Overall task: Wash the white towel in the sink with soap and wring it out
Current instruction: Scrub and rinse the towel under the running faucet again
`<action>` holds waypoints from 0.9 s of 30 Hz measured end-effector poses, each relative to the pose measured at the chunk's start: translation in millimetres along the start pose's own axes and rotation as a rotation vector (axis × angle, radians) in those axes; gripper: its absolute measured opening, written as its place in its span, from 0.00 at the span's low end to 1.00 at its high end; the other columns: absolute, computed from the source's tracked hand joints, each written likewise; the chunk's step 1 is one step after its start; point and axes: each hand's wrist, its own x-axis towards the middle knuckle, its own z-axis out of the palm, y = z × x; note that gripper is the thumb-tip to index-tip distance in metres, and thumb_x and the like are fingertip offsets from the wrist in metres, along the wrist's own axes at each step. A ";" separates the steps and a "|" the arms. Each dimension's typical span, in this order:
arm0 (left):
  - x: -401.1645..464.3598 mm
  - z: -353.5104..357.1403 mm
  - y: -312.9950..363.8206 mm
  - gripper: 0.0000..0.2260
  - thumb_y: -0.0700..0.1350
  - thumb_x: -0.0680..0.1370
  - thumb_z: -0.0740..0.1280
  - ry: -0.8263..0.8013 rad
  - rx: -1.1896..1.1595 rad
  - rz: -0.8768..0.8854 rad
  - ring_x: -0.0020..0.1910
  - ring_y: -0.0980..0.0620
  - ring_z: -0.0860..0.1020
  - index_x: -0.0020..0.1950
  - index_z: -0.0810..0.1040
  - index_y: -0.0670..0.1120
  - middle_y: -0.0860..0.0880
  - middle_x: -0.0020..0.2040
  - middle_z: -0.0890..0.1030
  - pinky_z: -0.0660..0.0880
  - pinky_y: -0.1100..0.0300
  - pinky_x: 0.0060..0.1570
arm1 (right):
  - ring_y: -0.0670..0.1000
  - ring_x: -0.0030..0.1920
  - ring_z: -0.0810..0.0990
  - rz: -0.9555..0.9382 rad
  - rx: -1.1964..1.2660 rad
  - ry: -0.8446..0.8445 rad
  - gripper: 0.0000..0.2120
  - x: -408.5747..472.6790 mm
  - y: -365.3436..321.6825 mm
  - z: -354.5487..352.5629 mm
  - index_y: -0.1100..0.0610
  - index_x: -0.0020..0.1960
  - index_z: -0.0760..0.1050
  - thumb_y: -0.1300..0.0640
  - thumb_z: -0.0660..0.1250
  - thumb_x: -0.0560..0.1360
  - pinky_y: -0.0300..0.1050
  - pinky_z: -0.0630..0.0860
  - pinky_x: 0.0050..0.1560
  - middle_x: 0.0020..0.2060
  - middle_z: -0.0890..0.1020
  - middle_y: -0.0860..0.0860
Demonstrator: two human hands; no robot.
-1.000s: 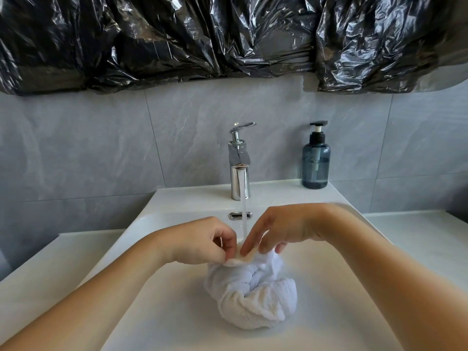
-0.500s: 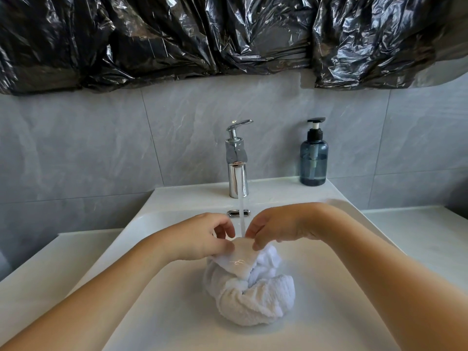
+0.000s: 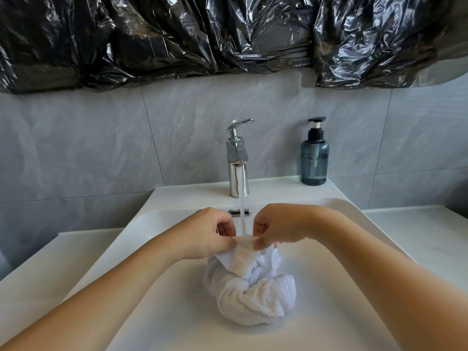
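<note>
The white towel [image 3: 253, 295] lies bunched in the white sink [image 3: 162, 295], below the chrome faucet [image 3: 238, 171]. A thin stream of water runs from the spout onto a wet flap of the towel. My left hand [image 3: 205, 233] pinches the left side of that flap. My right hand [image 3: 276, 228] pinches its right side, so the flap is stretched between both hands under the stream. A blue soap dispenser [image 3: 314, 155] with a black pump stands on the sink's back ledge, right of the faucet.
Grey tiled wall rises behind the sink, with crinkled black plastic sheeting [image 3: 228, 36] hung above. White countertop [image 3: 417, 239] extends to both sides of the basin. An overflow slot [image 3: 238, 212] sits in the back wall of the basin.
Both hands have lifted a flap of the towel and pulled it apart, spreading it flat under the running water. The rest of the towel stays bunched in the basin.
</note>
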 end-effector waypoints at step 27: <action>0.5 3.5 1.1 0.01 0.47 0.73 0.72 0.008 -0.023 -0.014 0.37 0.57 0.77 0.44 0.82 0.52 0.51 0.42 0.83 0.79 0.53 0.42 | 0.46 0.40 0.76 0.016 0.035 0.012 0.04 1.1 1.8 -1.1 0.50 0.50 0.79 0.51 0.67 0.77 0.39 0.71 0.43 0.41 0.83 0.50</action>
